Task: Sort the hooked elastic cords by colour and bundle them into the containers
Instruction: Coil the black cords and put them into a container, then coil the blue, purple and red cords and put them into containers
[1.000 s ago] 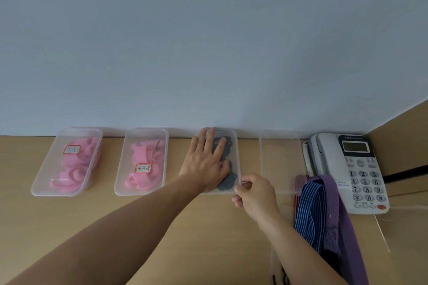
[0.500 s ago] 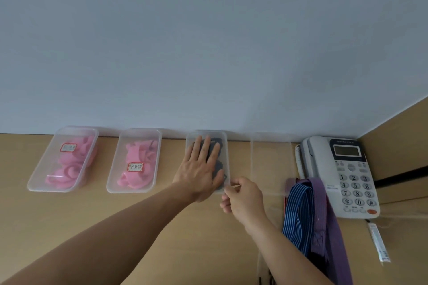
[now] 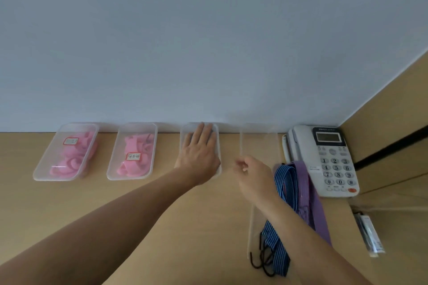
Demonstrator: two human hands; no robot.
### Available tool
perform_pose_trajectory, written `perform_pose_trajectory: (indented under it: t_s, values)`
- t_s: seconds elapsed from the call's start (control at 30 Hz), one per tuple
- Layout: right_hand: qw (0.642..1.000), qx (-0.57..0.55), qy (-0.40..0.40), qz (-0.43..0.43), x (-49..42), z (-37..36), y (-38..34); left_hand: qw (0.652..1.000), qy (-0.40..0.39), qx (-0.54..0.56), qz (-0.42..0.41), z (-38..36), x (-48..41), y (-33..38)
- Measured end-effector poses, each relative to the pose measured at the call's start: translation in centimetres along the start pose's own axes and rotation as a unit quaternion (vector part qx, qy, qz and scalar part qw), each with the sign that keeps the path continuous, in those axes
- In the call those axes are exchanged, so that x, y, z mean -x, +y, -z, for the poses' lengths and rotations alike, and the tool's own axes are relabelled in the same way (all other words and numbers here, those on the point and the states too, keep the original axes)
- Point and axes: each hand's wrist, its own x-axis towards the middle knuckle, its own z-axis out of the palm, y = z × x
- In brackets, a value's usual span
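Nearest the camera, dark hooks [image 3: 261, 259] lay on the tan table [image 3: 150, 220] at the end of a blue striped cord [image 3: 286, 180]. That cord ran away from the camera beside a purple cord [image 3: 305, 192], the two touching along their length and partly hidden by the right forearm. Something clear lay under their near ends; could not make out what. Off to the right, well apart, was a small clear packet [image 3: 370, 236]. Further on, the right hand [image 3: 253, 174] had its fingers curled, thumb and forefinger pinching the near edge of a clear tray [image 3: 259, 141], which showed nothing inside. Just left of it, the left hand [image 3: 199, 154] lay palm down on the top of the third container [image 3: 185, 133], fingers straight and close together, holding nothing; contents hidden beneath the hand. Left again stood the second container [image 3: 113, 164] and the first container [image 3: 44, 164], each with pink coils inside and a red-bordered label on top. All four sat in a row against the pale wall [image 3: 208, 41]. A white telephone [image 3: 324, 159] sat at the right end of the row, the cords' far ends just beside it.
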Motion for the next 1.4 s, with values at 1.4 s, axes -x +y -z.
perform_pose_trajectory:
  t_s: [1.4]
  values:
    - [0.874,0.364,-0.186,0.263,5.9,4.0,11.8,0.918,-0.191,0.318,0.139,-4.9,8.5,11.8]
